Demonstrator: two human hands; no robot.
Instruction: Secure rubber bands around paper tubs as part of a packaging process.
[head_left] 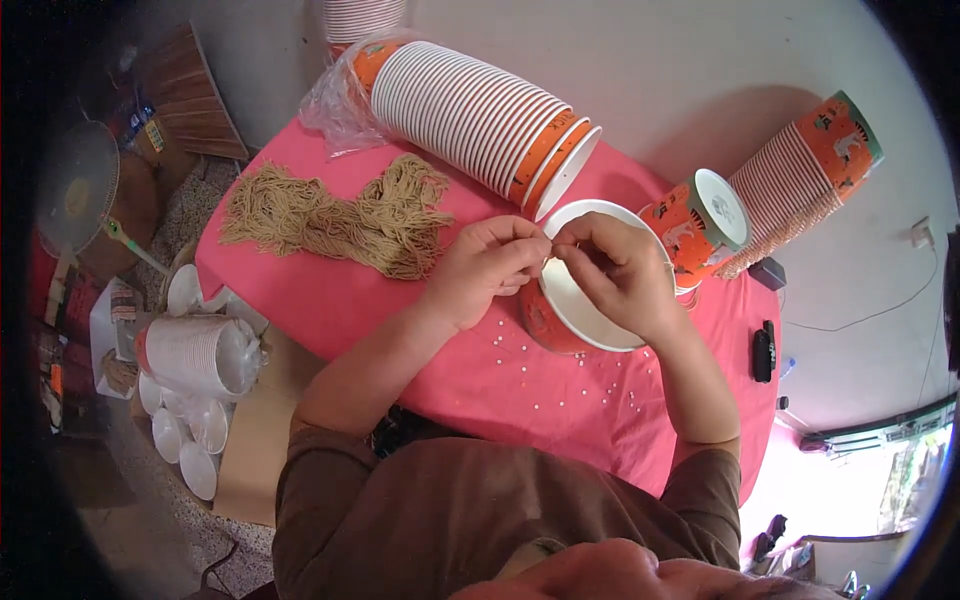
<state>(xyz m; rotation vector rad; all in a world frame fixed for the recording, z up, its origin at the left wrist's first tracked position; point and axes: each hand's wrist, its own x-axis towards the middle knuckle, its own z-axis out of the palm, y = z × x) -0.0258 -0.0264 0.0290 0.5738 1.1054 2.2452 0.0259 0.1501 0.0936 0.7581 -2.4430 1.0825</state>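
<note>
My left hand [478, 268] and my right hand [627, 272] meet fingertip to fingertip, both pinched closed. What lies between the fingertips is too small to make out. Right under them an orange paper bucket [552, 325] with a white inside stands mouth up, its rim partly covered by my hands. Small white dots [536, 406] are scattered on the pink tablecloth in front of it. Left of my left hand lies a bundle of tan cords [335, 222], gathered at its middle.
A long nested stack of paper buckets [470, 115] lies across the table's far side, partly in clear plastic. At the right are an upturned bucket [685, 230], a leaning stack of buckets [790, 180] and a black object [764, 352]. White tubs [190, 355] sit beyond the table's left edge.
</note>
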